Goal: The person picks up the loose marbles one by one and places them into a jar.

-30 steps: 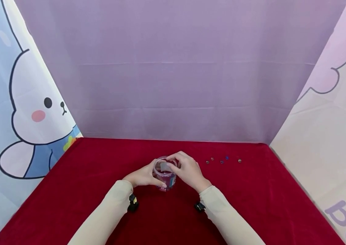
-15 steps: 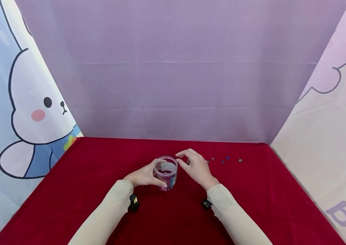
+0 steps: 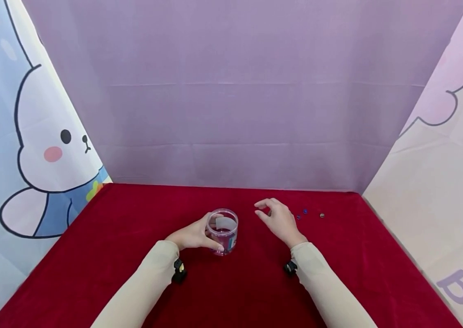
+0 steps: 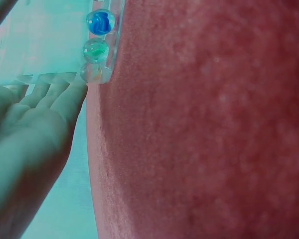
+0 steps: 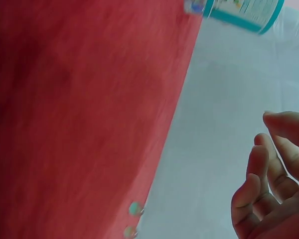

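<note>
A clear plastic jar [image 3: 227,240] without a lid stands upright on the red cloth. My left hand [image 3: 192,236] grips its side, thumb in front and fingers behind. Through the jar's wall in the left wrist view, a blue-swirled marble [image 4: 100,22], a green one and a clear one show at the bottom. To the right of the jar, my right hand [image 3: 279,222] hovers with loosely bent fingers, thumb apart from them and nothing between. Beyond it lie loose marbles [image 3: 305,211]; in the right wrist view, a greenish marble [image 5: 135,208] rests on the cloth.
Red cloth [image 3: 133,218] covers the table. A purple curtain [image 3: 231,100] hangs behind it, with printed fabric on both sides. One yellowish marble [image 3: 322,215] lies farthest right. The jar's printed label [image 5: 241,12] shows in the right wrist view.
My right hand has left the jar's mouth and moved right towards the loose marbles, now covering some of them from the head view. My left hand and the jar have stayed put.
</note>
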